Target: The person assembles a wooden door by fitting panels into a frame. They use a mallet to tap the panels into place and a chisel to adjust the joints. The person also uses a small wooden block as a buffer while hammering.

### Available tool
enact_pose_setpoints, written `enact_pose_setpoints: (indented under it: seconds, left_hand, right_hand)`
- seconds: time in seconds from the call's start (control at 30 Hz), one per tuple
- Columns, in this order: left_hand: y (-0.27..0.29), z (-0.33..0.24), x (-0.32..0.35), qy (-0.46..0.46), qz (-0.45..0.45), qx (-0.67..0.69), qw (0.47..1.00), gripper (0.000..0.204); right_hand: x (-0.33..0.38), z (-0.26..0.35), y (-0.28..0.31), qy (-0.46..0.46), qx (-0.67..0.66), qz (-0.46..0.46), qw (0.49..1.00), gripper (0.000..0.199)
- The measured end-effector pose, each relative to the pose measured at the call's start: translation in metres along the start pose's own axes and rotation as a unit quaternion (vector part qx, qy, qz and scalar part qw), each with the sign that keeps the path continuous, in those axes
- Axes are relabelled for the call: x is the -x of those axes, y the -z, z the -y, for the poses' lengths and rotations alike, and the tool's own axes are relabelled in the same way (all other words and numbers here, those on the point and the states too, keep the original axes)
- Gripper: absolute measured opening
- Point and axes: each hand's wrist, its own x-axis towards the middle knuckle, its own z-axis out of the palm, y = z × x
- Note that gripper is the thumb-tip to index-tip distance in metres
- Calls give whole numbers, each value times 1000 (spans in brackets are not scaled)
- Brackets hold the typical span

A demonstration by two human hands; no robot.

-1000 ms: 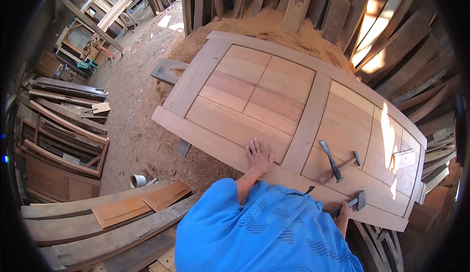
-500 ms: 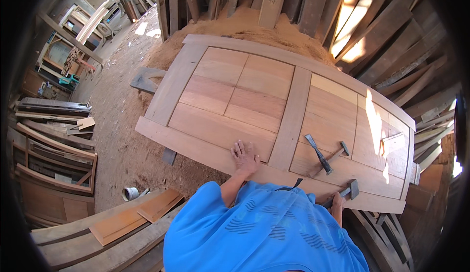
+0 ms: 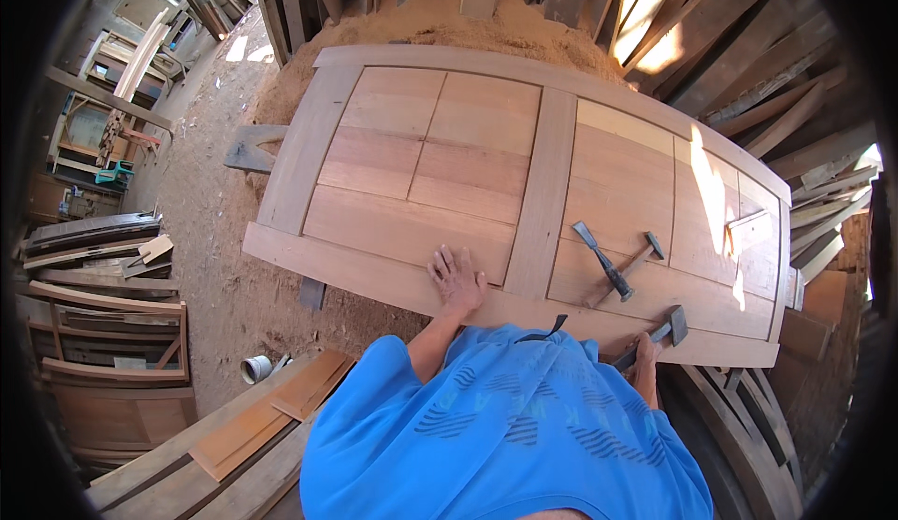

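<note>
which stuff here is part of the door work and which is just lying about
In use:
wooden door, left hand flat on it
hammer in right hand
chisel and second hammer on the door

Lying about:
sawdust pile
small tin
stacked planks

Carpentry workshop: wooden door point(image 3: 524, 183), sawdust heap point(image 3: 440, 15), stacked planks point(image 3: 748, 62).

The door point(image 3: 524, 183) is made of bare, unvarnished wood, matt and smooth-planed, with a reddish tone in the panels and a paler one in the frame. A chisel point(image 3: 601, 260) with a dull metal blade and dark handle, and a hammer point(image 3: 629, 270) with a wooden handle and dark metal head, are laid on it (a second hammer point(image 3: 658, 334) looks alike). Loose, rough sawdust point(image 3: 440, 20) is heaped behind, and the shirt point(image 3: 505, 436) is of blue cloth.
</note>
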Motion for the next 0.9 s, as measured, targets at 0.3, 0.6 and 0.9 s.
enact_pose_setpoints:
  seconds: [0.3,0.6,0.9]
  left_hand:
    - [-2,-3,1,-2,-15,11,1000,79]
    - [4,-8,0,-5,-36,23,999,77]
    - [-5,-4,-1,-9,-51,3,999,81]
  right_hand:
    - [-11,-8,1,10,4,1,1000,18]
    - [-40,-29,5,22,74,-49,996,25]
    - [-3,10,0,35,116,-31,992,28]
